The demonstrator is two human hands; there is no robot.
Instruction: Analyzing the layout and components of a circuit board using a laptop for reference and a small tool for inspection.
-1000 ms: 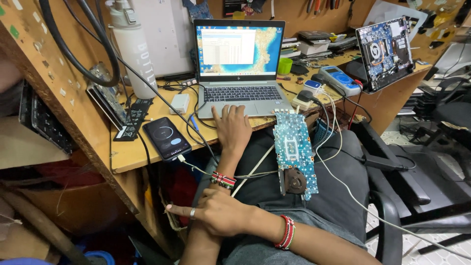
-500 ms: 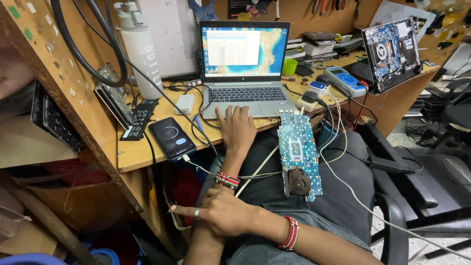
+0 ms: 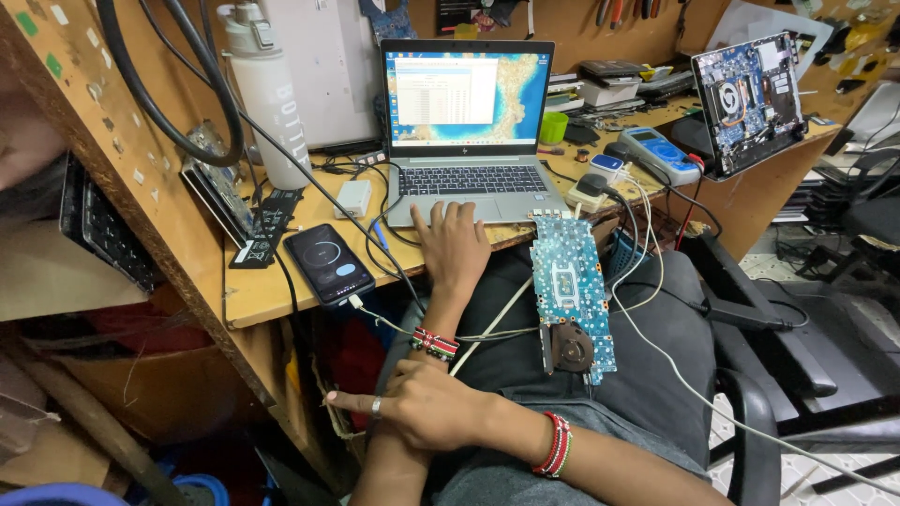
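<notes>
The left hand [image 3: 457, 245] lies flat and released on the laptop [image 3: 469, 131] trackpad at the desk [image 3: 272, 290] edge. The right hand [image 3: 427, 409] grasps nothing — it rests across the left forearm. Light fingertip strokes suit best — the circuit board [image 3: 570, 295] balances on the lap.

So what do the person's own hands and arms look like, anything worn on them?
Both forearms are bare, with no sleeves in view and no gloves. The left hand has a beaded wristband in red, black and white. The right hand has a silver ring on the forefinger and a stack of red bead bracelets with a pale green strand at the wrist.
</notes>
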